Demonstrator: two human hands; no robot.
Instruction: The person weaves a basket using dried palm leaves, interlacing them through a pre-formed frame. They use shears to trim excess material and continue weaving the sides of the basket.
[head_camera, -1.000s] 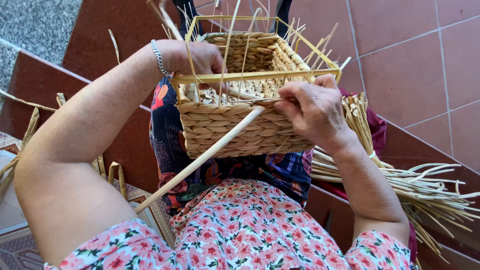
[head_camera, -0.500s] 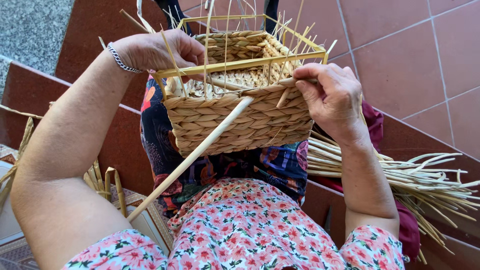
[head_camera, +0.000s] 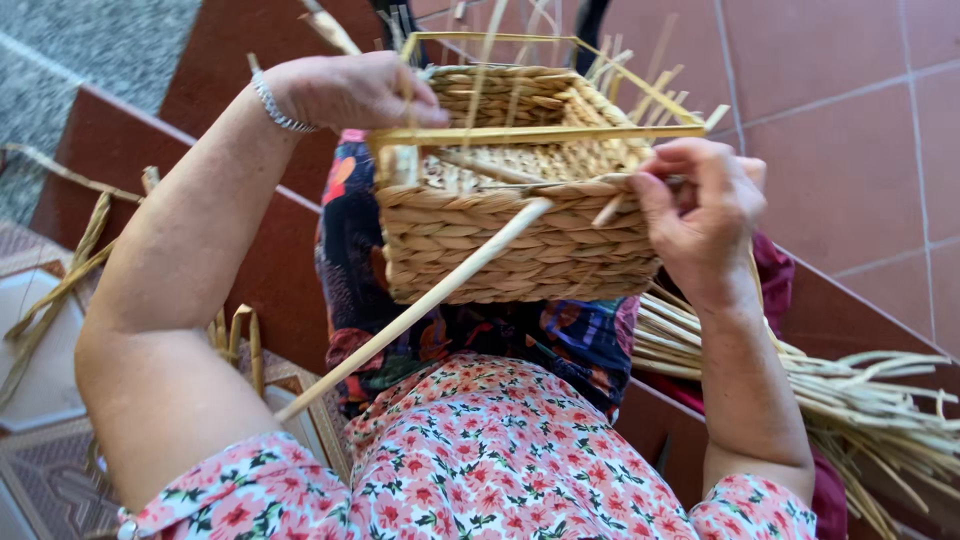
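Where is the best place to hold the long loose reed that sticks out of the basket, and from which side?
Probably grip the long reed on its bare middle stretch, coming from below the basket. That part slants free over the lap, while its upper end is tucked into the weave near the right hand.

Bright, even daylight from above lights the scene; soft shadows fall under the basket (head_camera: 520, 200). Upright reeds at the top blur; the frame's corners bend slightly.

Both bare forearms reach forward and up, left hand (head_camera: 345, 92) curled knuckles-up with fingers bent down (a thin bracelet at its wrist), right hand (head_camera: 700, 215) level with it, apart, fingers and thumb pinched inward.
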